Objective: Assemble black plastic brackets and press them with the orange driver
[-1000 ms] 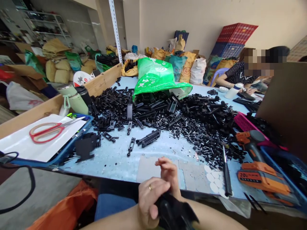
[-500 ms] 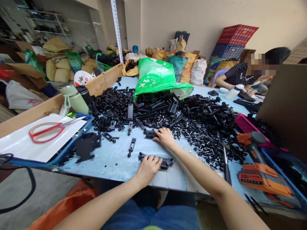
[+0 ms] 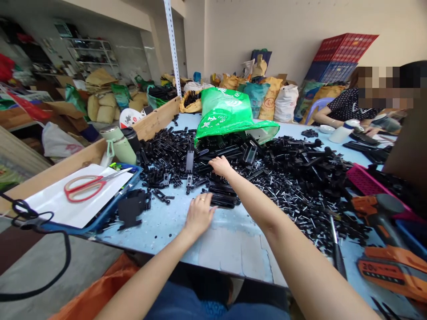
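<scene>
My left hand [image 3: 200, 214] lies low over the blue table top, fingers stretched and a ring on one of them. Its fingertips are at the left end of several dark black plastic bars [image 3: 223, 198] lying side by side; whether they press on them is not clear. Farther forward, my right hand [image 3: 221, 166] reaches over the heap of black plastic parts [image 3: 163, 149], its fingers loosely bent and slightly apart. Beside its fingertips are long black pieces, and I see nothing clearly held. A grey-faced black hinged piece [image 3: 190, 162] stands out to the left.
A green bag [image 3: 230, 109] lies open behind the heap. Scissors [image 3: 85, 187] rest on white paper over a blue tray at left, near a green flask [image 3: 122, 146]. On the right are small pins, a black-handled tool [image 3: 337, 253] and an orange cordless drill [image 3: 383, 271]. A co-worker sits far right.
My left hand has slid forward, and the bar under it now lies beside the others. The right hand has left the bars and moved forward to the heap. The view has shifted left.
</scene>
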`<state>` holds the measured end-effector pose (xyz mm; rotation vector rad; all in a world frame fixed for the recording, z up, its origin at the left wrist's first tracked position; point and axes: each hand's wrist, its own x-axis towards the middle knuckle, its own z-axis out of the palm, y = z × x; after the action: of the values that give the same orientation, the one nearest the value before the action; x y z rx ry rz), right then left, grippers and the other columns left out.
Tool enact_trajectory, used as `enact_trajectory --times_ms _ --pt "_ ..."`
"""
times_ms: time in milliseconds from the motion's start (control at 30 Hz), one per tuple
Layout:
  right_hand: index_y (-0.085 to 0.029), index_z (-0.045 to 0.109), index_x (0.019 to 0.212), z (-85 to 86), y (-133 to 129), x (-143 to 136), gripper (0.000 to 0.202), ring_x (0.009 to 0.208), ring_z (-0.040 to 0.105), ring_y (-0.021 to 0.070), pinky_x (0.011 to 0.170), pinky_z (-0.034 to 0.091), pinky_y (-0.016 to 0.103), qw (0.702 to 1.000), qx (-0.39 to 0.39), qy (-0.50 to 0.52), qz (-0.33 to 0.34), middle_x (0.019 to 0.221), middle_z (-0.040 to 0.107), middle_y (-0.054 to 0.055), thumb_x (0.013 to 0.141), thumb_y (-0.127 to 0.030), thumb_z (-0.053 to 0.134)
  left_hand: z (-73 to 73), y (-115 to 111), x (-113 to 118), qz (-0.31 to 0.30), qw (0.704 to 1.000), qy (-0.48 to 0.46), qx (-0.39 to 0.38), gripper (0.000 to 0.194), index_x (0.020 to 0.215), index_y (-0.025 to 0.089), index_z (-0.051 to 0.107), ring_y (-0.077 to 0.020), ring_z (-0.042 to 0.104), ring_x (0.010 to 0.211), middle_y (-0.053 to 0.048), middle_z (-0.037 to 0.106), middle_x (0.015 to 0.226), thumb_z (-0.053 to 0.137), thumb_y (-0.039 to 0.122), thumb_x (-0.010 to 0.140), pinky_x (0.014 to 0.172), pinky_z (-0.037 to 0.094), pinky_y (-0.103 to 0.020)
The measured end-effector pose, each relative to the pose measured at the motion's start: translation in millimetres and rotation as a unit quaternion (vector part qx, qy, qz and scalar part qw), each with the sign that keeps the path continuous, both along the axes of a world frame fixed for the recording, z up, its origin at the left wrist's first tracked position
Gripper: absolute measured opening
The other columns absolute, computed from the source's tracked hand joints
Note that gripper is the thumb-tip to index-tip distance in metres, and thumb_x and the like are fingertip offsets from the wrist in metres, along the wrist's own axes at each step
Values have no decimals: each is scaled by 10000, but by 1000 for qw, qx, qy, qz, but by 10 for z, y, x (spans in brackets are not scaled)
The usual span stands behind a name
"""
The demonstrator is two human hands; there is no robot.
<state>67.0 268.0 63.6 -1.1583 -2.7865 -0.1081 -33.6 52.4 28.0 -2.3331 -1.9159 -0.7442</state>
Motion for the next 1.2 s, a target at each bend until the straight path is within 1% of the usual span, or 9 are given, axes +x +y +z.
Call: enact_trajectory --times_ms 267,433,533,667,767,867,1033,1100,1200 --pt "-153 335 1271 190 -687 183 583 1012 487 217 836 381 351 980 -81 181 26 1103 559 111 805 -395 588 -201 42 -462 179 978 -34 -105 360 1059 89 495 -276 545 970 -158 577 1000 486 376 843 828 428 -376" --pt "-219 341 1199 -259 -1734 680 490 949 566 183 772 477 326 801 -350 485 20 1078 545 67 812 -413 571 -238 1 -300 154 979 -52 -124 207 986 95 523 -269 560 955 -157 585 964 421 236 873 804 431 -380" --pt "-252 333 1227 -519 -2088 1163 614 888 587 207 770 485 375 805 -307 504 -55 1023 558 56 734 -403 666 -172 -140 -349 94 984 -77 -131 233 1076 149 487 -210 573 955 -102 590 1030 461 245 866 804 445 -315" --pt "-248 564 1066 -582 -2174 1549 403 1042 510 306 896 389 494 933 -150 323 -50 1109 553 131 727 -443 661 -51 -359 -286 28 968 -199 -153 249 1081 186 497 -211 599 908 -65 626 979 476 301 862 765 467 -326" --pt "-261 545 1184 -505 -2155 1388 464 1140 447 317 987 271 568 965 -133 225 10 1182 540 122 773 -470 601 15 -466 -90 24 945 -292 -147 316 1116 189 540 -207 602 909 -77 635 1006 360 348 911 754 476 -331" --pt "-268 477 1274 -431 -2157 1036 452 985 553 241 896 415 490 914 -244 323 -31 1133 568 94 862 -455 474 57 -532 108 -11 906 -392 -159 410 1203 176 525 -144 605 693 -82 613 992 311 386 922 596 496 -274" --pt "-260 340 1376 -315 -2230 746 562 573 567 125 503 509 283 676 -497 539 -80 863 606 40 877 -510 405 167 -600 261 -4 886 -445 -129 437 1271 195 481 -107 568 622 -69 570 1000 446 380 876 553 479 -245" --pt "-242 377 1361 -265 -2237 796 559 535 535 102 480 490 259 676 -506 533 -45 811 586 27 866 -494 445 215 -618 259 -10 906 -413 -91 387 1224 191 536 -152 578 786 -71 578 966 453 343 878 701 482 -281" --pt "-261 419 1333 -188 -2207 953 499 621 543 90 558 504 262 763 -439 475 21 1013 548 60 869 -438 477 243 -644 221 -27 928 -361 -87 364 1214 203 551 -174 556 828 -58 564 869 448 310 881 752 465 -305"
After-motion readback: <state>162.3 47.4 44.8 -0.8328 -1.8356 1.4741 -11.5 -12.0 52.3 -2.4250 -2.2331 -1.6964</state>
